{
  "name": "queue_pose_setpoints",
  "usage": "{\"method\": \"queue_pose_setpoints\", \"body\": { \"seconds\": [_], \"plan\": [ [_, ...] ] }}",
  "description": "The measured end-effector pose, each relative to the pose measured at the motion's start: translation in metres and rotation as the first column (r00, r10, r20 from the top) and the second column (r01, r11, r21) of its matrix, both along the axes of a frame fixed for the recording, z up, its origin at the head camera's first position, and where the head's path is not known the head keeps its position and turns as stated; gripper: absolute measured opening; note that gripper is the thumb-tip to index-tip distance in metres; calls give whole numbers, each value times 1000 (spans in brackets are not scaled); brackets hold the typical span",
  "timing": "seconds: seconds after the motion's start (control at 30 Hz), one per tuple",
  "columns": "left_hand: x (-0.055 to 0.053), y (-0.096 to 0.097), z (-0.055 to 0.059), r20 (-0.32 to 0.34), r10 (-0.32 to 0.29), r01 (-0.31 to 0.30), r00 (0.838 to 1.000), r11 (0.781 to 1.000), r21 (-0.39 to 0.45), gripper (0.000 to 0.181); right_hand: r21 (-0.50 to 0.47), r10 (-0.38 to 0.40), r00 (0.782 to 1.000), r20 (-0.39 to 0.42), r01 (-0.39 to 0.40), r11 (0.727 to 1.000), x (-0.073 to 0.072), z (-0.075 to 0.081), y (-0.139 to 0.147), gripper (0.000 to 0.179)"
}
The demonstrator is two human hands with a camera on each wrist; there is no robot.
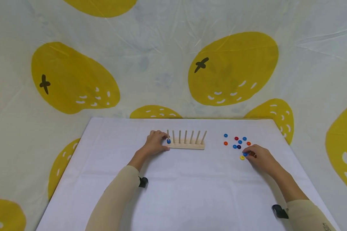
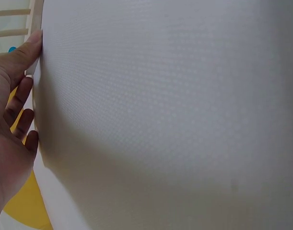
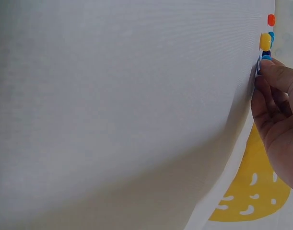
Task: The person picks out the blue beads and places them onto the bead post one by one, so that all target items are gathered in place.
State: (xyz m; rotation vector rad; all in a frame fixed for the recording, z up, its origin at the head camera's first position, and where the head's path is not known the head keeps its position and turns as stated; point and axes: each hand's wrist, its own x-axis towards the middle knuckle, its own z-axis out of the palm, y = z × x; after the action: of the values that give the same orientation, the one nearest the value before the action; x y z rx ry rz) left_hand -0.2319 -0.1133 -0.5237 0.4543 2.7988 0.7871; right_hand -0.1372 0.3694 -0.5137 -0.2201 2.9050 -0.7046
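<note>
A wooden peg rack [image 1: 188, 146] with a row of upright pegs lies at the table's middle. My left hand [image 1: 155, 142] holds its left end, thumb at the front edge and fingers behind. Blue beads [image 1: 168, 141] sit low on the leftmost peg. In the left wrist view, the thumb [image 2: 29, 50] lies against the rack's pale edge. Over on the right, my right hand [image 1: 261, 158] pinches a blue ring-shaped bead [image 1: 245, 154] between thumb and fingertips, close over the cloth. A yellow bead [image 1: 242, 158] lies right beside it.
Several loose beads lie beyond the right hand, among them a red bead [image 1: 236, 138], an orange bead [image 1: 226, 143] and a dark purple bead [image 1: 239, 147]. White cloth [image 1: 191, 192] covers the table. A fruit-patterned sheet [image 1: 162, 64] hangs behind the far edge.
</note>
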Motion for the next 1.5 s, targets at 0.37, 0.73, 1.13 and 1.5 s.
{"method": "queue_pose_setpoints", "body": {
  "seconds": [0.37,0.73,1.13,1.5],
  "plan": [
    [-1,-1,-4,-15,-1,1,1000,1000,8,57,-17,-10,999,-39,10,1000,-4,11,-5,27],
    [-1,-1,-4,-3,0,0,1000,1000,0,55,-55,66,984,-166,-77,996,-17,46,-30,28],
    [-1,-1,-5,-10,-2,2,1000,1000,0,58,-59,143,959,-245,-162,985,-45,85,-76,24],
    [-1,-2,-4,-20,-13,13,1000,1000,11,57,-119,240,908,-342,-295,948,-70,99,-129,24]
  ]
}}
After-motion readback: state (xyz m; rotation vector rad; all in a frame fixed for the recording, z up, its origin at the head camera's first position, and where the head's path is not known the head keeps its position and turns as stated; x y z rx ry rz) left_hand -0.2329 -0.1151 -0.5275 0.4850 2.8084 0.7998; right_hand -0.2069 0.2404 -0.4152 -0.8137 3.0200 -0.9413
